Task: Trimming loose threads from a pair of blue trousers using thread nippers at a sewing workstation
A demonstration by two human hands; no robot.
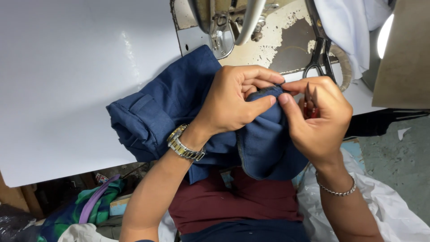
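Observation:
A dark blue garment [165, 107] lies bunched on the white table [67, 80] and hangs over its front edge onto my lap. My left hand [233, 101], with a metal watch on the wrist, pinches a folded edge of the blue cloth. My right hand [318, 118], wearing a chain bracelet, pinches the same edge from the right. It also holds a small red-handled thread snip [310, 101] with its tips pointing up. The two thumbs almost touch over the seam.
A worn sewing machine [251, 27] stands at the back, its presser foot just above the cloth. Black scissors [320, 54] lie beside it near white fabric [349, 22]. White cloth [371, 201] and a green bag [76, 210] lie below the table.

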